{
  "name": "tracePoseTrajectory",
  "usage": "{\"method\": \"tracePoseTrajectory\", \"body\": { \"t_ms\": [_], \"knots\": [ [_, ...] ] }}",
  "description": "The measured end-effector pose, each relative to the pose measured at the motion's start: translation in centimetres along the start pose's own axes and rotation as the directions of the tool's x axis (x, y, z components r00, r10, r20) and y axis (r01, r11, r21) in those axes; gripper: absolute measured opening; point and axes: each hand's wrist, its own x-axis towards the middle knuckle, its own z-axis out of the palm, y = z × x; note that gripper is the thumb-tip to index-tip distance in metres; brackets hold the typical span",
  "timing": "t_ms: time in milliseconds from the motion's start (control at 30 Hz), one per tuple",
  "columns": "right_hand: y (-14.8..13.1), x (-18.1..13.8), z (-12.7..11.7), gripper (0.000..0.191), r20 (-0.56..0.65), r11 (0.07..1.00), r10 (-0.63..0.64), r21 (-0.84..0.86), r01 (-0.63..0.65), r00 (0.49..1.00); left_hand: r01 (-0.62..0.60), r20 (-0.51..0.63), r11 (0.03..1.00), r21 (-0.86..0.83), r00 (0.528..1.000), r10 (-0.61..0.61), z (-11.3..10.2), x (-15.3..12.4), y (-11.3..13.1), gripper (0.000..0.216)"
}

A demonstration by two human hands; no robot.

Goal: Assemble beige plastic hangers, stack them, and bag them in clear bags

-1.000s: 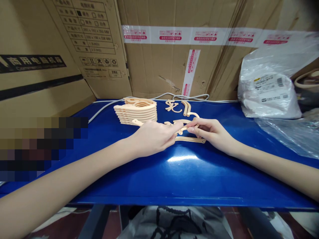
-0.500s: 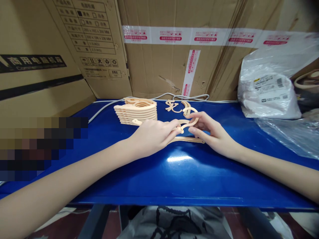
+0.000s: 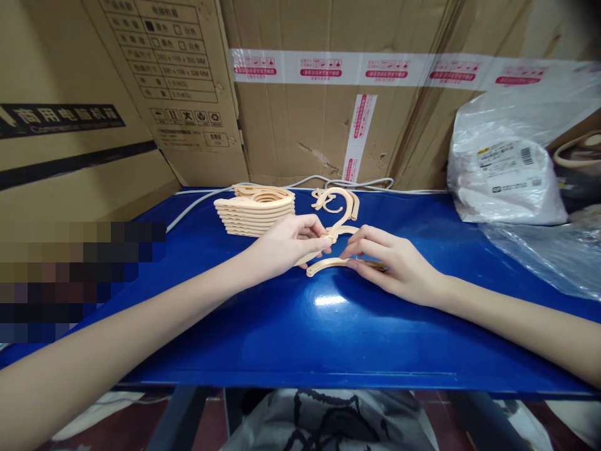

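On the blue table (image 3: 328,338), my left hand (image 3: 286,247) pinches a cream plastic hanger (image 3: 340,216) near the base of its hook. The hook stands upright, curling above the fingers. My right hand (image 3: 392,266) grips the same hanger at its lower arm (image 3: 323,266), which rests on the table. The two hands nearly touch at the hanger's middle. A stack of folded cream hangers (image 3: 256,210) lies just behind my left hand. Loose hook pieces (image 3: 323,199) lie behind the raised hook.
Cardboard boxes (image 3: 300,94) wall the back and left of the table. A plastic bag with a labelled parcel (image 3: 504,175) sits at the right, with crumpled clear film (image 3: 549,257) in front. A grey cable (image 3: 201,200) runs along the table's back edge.
The hanger's hook, flat between my fingers a second ago, has swung up and now stands upright. Both hands shifted slightly toward me, and the hanger's arm slid left on the table.
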Motion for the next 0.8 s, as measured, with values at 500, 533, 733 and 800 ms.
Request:
{"method": "tracePoseTrajectory", "body": {
  "t_ms": [500,533,733,800],
  "knots": [
    [0.16,0.41,0.28,0.022,0.129,0.996,0.051,-0.074,-0.042,0.99,0.104,-0.03,0.992,-0.07,0.994,-0.107,0.2,0.71,-0.58,0.015],
    [0.14,0.46,0.3,0.021,0.128,0.996,0.054,-0.072,-0.045,0.99,0.118,-0.033,0.99,-0.077,0.992,-0.121,0.23,0.73,-0.51,0.015],
    [-0.05,0.56,0.17,0.016,0.161,0.998,0.046,-0.038,-0.041,0.986,0.149,-0.016,0.981,-0.125,0.988,-0.152,0.28,0.71,-0.76,0.024],
    [-0.15,0.52,0.08,0.016,0.177,0.999,0.05,-0.013,-0.048,0.983,0.148,-0.014,0.981,-0.128,0.988,-0.151,0.3,0.67,-0.84,0.026]
  ]
}}
